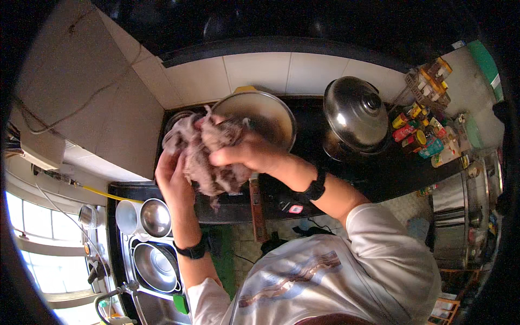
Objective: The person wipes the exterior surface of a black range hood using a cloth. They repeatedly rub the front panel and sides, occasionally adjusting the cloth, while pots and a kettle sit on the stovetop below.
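A bunched, greyish-pink cloth (203, 162) is held up between my two hands, its folds loose and slightly blurred. My left hand (172, 174) grips its left side, and my right hand (252, 154) clasps it from the right with the thumb in front. Behind the cloth, a round pan (264, 107) with a pale brownish inside is partly covered by it and by my right hand. A brown wooden handle (256, 211) juts out below the cloth towards me; the cloth and hand hide where it joins.
A steel pot with a domed lid (355, 113) stands on the black counter to the right. Beyond it are several bottles and jars (418, 134). At lower left, metal pots (156, 217) and a two-handled pan (156, 266) sit by the sink (158, 310). A yellow hose (109, 194) runs along the left.
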The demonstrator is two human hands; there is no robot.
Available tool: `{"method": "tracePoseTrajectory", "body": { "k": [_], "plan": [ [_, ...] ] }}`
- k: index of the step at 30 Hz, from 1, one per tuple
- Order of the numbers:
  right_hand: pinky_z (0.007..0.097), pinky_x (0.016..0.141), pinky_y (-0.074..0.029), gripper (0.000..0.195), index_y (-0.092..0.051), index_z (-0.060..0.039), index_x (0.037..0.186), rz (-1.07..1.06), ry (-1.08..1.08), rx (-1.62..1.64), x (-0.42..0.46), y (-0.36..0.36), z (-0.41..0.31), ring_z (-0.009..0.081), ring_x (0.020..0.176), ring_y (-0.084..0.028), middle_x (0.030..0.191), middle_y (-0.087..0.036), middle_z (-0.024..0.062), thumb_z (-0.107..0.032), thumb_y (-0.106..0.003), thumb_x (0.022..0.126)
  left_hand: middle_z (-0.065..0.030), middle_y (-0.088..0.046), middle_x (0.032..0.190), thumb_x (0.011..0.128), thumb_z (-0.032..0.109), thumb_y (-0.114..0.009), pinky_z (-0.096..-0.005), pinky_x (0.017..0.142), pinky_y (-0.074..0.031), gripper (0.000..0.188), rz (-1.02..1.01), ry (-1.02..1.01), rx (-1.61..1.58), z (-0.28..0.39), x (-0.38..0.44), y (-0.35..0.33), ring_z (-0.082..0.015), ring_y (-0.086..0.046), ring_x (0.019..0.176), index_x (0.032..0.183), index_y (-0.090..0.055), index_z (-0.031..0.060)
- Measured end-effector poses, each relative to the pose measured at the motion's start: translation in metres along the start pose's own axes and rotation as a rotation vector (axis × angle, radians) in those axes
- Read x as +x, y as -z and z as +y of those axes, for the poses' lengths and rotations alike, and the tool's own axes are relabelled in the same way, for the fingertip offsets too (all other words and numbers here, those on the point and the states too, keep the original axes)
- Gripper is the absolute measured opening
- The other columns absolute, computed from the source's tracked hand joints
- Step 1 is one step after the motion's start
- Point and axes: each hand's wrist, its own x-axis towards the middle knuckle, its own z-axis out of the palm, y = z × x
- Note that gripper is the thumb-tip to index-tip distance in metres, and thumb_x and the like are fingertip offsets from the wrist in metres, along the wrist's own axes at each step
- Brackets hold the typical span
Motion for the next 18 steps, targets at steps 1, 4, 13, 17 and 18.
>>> {"method": "tracePoseTrajectory", "body": {
  "k": [1, 4, 13, 17, 18],
  "plan": [
    [0.037, 0.103, -0.044, 0.044, -0.062, -0.0015, 0.121, 0.142, -0.048, 0.22, -0.014, 0.01, -0.007, 0.0241, 0.113, -0.059, 0.119, -0.065, 0.0095, -0.025, -0.066, 0.084, -0.0134, -0.066, 0.121, 0.095, -0.001, -0.054, -0.0325, 0.093, -0.052, 0.033, -0.047, -0.018, 0.093, -0.004, 0.005, -0.018, -0.0227, -0.066, 0.104, 0.128, -0.058, -0.0051],
    [0.0382, 0.097, -0.051, 0.048, -0.055, 0.0026, 0.128, 0.431, -0.116, 0.675, -0.037, 0.065, -0.005, 0.0221, 0.113, -0.062, 0.122, -0.063, 0.0112, -0.018, -0.062, 0.085, -0.0128, -0.055, 0.139, 0.095, 0.0, -0.058, -0.0359, 0.107, -0.041, 0.045, -0.351, -0.066, -0.194, -0.012, 0.001, -0.07, -0.0197, -0.051, 0.128, 0.139, -0.049, 0.0023],
    [0.0331, 0.102, -0.043, 0.038, -0.06, 0.0067, 0.122, 1.046, 0.411, -0.393, -0.02, 0.22, 0.02, 0.0221, 0.115, -0.059, 0.126, -0.062, 0.0107, -0.005, -0.062, 0.086, -0.0096, -0.059, 0.134, 0.096, -0.002, -0.055, -0.0294, 0.1, -0.045, 0.039, -0.417, 0.054, 0.156, -0.001, -0.024, -0.078, -0.0165, -0.059, 0.117, 0.135, -0.054, 0.0],
    [0.0524, 0.112, -0.028, 0.06, -0.056, 0.0068, 0.128, 0.946, 0.511, -1.354, 0.008, 0.29, 0.058, 0.0418, 0.13, -0.042, 0.14, -0.049, 0.0255, -0.018, -0.071, 0.076, -0.0103, -0.064, 0.125, 0.097, -0.003, -0.053, -0.0279, 0.099, -0.045, 0.032, -0.324, 0.114, 0.203, -0.021, -0.052, -0.026, -0.0158, -0.06, 0.114, 0.129, -0.057, -0.0033],
    [0.0526, 0.111, -0.029, 0.062, -0.055, 0.0068, 0.128, 1.016, 0.45, -1.407, 0.023, 0.278, 0.061, 0.0426, 0.129, -0.041, 0.141, -0.048, 0.0246, -0.021, -0.073, 0.076, -0.0109, -0.065, 0.124, 0.097, -0.003, -0.054, -0.0281, 0.1, -0.044, 0.031, -0.266, 0.18, 0.264, -0.015, -0.061, -0.014, -0.0162, -0.06, 0.115, 0.127, -0.057, -0.0037]
  ]
}}
